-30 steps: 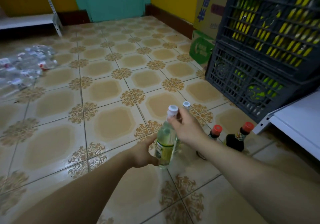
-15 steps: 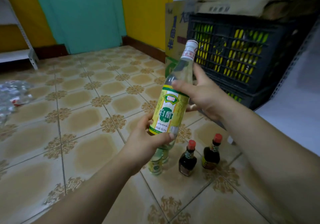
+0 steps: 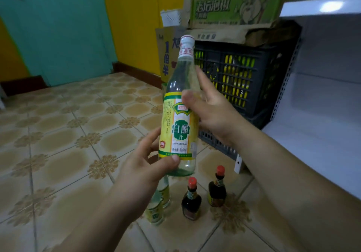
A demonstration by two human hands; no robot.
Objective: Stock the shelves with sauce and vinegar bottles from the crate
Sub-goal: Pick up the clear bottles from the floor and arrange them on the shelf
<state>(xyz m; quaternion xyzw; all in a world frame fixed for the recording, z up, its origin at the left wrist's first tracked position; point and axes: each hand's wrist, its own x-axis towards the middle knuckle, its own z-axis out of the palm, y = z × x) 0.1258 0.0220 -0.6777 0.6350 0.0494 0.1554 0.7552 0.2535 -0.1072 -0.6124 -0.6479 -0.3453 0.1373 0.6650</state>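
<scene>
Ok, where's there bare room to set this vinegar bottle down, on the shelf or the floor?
Crowded: under the held vinegar bottle, more vinegar bottles and two dark sauce bottles cluster by the shelf foot. Bare: the floor tiles left of that cluster, and the white shelf board right of the black crate.

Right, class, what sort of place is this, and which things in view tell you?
Probably a small shop or its stockroom: bare white shelves on the right, a dark plastic crate with printed cardboard boxes on top, and sauce bottles standing on the tiled floor.
</scene>
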